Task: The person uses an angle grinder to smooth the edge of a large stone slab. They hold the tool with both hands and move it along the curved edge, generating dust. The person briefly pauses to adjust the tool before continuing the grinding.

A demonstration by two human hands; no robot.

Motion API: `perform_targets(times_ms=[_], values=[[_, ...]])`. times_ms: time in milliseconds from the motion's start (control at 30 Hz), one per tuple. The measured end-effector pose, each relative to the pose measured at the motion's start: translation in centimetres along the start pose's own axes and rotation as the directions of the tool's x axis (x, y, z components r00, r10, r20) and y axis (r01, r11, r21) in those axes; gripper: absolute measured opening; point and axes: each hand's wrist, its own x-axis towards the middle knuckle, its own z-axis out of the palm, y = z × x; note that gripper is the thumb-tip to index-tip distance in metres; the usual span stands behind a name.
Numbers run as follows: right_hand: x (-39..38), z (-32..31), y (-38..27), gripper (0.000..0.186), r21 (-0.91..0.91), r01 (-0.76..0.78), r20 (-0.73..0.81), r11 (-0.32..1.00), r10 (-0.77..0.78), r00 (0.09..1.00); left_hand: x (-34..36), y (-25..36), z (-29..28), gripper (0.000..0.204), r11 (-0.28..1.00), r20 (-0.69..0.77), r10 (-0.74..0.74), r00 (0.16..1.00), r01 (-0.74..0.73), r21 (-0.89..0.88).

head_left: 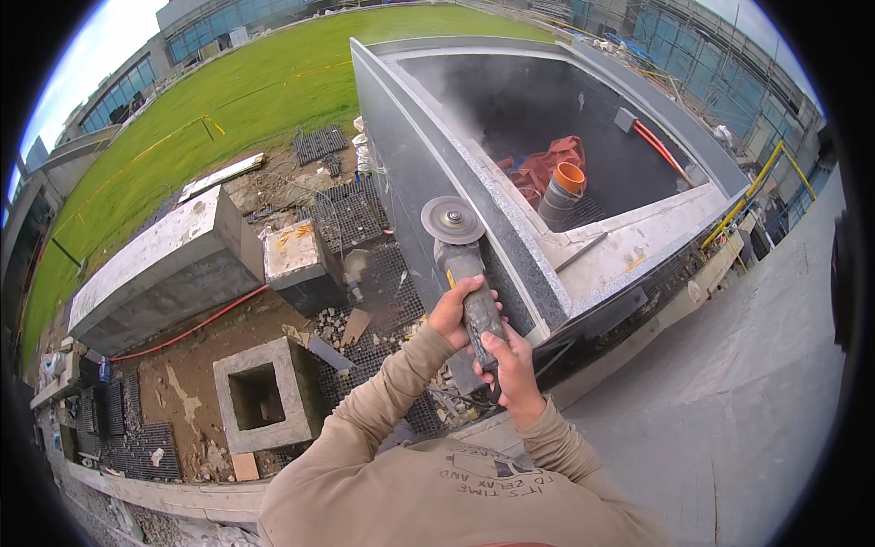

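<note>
Both my hands are wrapped round a dusty angle grinder [470,301]. My left hand [453,316] grips its body near the middle. Closer to me, my right hand [513,369] is closed round the rear handle, where the cord leaves. At the far end a round cutting disc [453,220] lies over the top edge of a dark grey stone panel [410,182]. I cannot tell whether the disc touches the stone. The panel forms the left side of a large open box with a pale granite rim [510,219]. Pale dust hangs near the box's far left inner corner.
Inside the box stand an orange-topped pipe [567,180] and a crumpled red cloth [547,162]. Left lie a long concrete block [173,269], a square hollow concrete block [269,392] and black plastic grids [351,214]. A red hose [196,324] crosses the dirt. Grass spreads beyond.
</note>
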Motion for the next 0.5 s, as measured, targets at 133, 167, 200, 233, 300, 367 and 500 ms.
perform_targets(times_ms=[133,167,200,233,300,367,500], values=[[1.5,0.5,0.2,0.031,-0.009,0.047,-0.006,0.999,-0.047,0.999,0.5,1.9,-0.1,0.041,0.997,-0.004,0.024,1.0,-0.024,0.075],[1.9,0.5,0.2,0.031,0.012,0.06,0.002,0.998,-0.06,0.998,0.8,2.3,-0.1,0.041,0.998,0.002,0.002,1.0,-0.003,0.069],[2.2,0.4,0.2,0.032,0.013,0.066,0.004,0.998,-0.066,0.998,1.1,2.4,0.0,0.041,0.998,-0.005,-0.025,1.0,0.025,0.057],[2.5,0.4,0.2,0.032,0.011,0.066,-0.006,0.998,-0.066,0.998,1.5,2.5,0.0,0.042,0.997,-0.077,0.031,0.997,-0.026,0.073],[3.1,0.4,0.0,0.032,0.044,0.105,0.007,0.993,-0.106,0.994,1.9,2.9,0.1,0.042,0.992,-0.056,0.06,0.997,-0.053,0.112],[3.2,0.3,-0.2,0.032,0.026,0.152,-0.003,0.988,-0.152,0.988,2.0,3.2,0.2,0.041,0.99,-0.024,0.052,0.998,-0.048,0.131],[2.5,0.4,0.2,0.035,0.135,0.099,-0.003,0.986,-0.099,0.995,1.2,2.6,0.2,0.041,0.989,0.0,0.074,0.997,-0.073,0.127]])
